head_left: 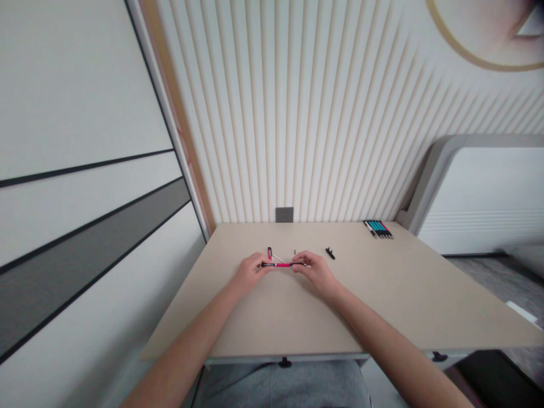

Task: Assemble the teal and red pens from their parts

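A pink and black pen (281, 264) is held level just above the beige table (382, 300), between both hands. My left hand (250, 269) pinches its left black end. My right hand (313, 270) pinches its right end, fingers closed round it. Behind the pen lie a small red and black pen part (270, 253), a thin white refill (279, 258) and a tiny dark piece (294, 251). A black pen clip or cap (330, 253) lies to the right of my right hand.
A row of several pens (378, 229), teal, pink and black, lies at the table's far right corner. A grey wall socket (284, 215) sits on the ribbed wall behind the table. A white padded bed end (480, 192) stands to the right.
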`<state>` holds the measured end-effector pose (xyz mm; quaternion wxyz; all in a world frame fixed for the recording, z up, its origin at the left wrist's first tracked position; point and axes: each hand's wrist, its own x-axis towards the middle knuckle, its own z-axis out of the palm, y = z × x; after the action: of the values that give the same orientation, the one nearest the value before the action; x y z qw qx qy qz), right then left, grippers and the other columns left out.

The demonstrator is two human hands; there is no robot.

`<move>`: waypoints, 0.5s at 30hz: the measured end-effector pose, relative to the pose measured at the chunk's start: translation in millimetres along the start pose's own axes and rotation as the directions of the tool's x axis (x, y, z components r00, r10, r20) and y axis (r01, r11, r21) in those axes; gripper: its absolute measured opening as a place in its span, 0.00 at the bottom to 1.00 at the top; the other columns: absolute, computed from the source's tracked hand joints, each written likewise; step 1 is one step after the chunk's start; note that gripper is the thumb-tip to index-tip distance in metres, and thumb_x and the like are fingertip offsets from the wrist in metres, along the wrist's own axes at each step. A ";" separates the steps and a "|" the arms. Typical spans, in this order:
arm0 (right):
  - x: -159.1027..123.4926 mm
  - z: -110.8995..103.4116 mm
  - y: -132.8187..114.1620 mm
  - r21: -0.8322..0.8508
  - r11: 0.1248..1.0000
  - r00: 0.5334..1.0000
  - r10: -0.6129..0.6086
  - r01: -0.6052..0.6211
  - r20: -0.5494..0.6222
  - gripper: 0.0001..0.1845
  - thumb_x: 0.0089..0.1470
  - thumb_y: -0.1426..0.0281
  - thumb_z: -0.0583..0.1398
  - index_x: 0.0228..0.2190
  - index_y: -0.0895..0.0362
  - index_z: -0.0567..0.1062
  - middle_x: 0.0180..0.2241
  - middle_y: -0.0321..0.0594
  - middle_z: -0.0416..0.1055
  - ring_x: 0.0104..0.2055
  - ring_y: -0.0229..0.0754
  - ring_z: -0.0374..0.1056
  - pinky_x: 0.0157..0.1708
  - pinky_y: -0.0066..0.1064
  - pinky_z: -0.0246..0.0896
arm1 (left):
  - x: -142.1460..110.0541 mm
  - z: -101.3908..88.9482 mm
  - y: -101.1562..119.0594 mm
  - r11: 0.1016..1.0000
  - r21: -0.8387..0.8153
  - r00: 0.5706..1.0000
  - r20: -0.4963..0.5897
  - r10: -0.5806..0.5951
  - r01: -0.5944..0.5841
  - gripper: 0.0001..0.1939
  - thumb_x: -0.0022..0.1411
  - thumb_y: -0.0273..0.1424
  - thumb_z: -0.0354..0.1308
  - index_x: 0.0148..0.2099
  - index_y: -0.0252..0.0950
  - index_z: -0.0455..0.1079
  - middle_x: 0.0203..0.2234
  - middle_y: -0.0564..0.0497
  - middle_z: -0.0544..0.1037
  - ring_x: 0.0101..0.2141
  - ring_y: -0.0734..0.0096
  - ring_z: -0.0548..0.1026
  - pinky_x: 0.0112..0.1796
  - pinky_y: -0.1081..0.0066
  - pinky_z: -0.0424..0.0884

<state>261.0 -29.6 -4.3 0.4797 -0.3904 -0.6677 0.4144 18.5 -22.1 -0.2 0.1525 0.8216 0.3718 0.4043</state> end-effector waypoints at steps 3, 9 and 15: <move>-0.8 1.2 3.3 0.062 0.994 0.993 0.088 -0.093 0.080 0.17 0.49 0.56 0.64 0.32 0.58 0.74 0.28 0.40 0.76 0.28 0.41 0.72 0.32 0.32 0.64 | -0.2 0.3 -1.2 0.997 -0.015 0.997 0.016 0.070 -0.070 0.09 0.63 0.37 0.59 0.37 0.36 0.74 0.30 0.50 0.77 0.34 0.69 0.74 0.37 0.71 0.68; -4.5 8.2 7.1 0.124 0.961 0.949 0.216 -0.248 0.228 0.25 0.57 0.48 0.53 0.36 0.58 0.70 0.21 0.38 0.74 0.16 0.35 0.65 0.17 0.24 0.51 | 0.2 -0.5 -4.7 0.996 0.000 0.996 0.013 0.092 -0.092 0.08 0.64 0.36 0.58 0.38 0.37 0.74 0.31 0.49 0.78 0.35 0.69 0.74 0.38 0.70 0.69; -4.9 4.9 3.1 0.127 0.987 0.975 0.073 -0.101 0.211 0.22 0.52 0.54 0.62 0.41 0.57 0.69 0.35 0.42 0.77 0.29 0.38 0.72 0.32 0.31 0.65 | 0.6 -1.4 -6.8 0.998 0.044 0.999 -0.019 0.043 -0.042 0.08 0.64 0.36 0.58 0.39 0.37 0.74 0.31 0.50 0.77 0.33 0.70 0.74 0.36 0.71 0.69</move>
<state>257.8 -33.9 -9.6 0.4148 -0.3406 -0.6660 0.5180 14.3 -17.1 -2.7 0.1223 0.8285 0.3645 0.4072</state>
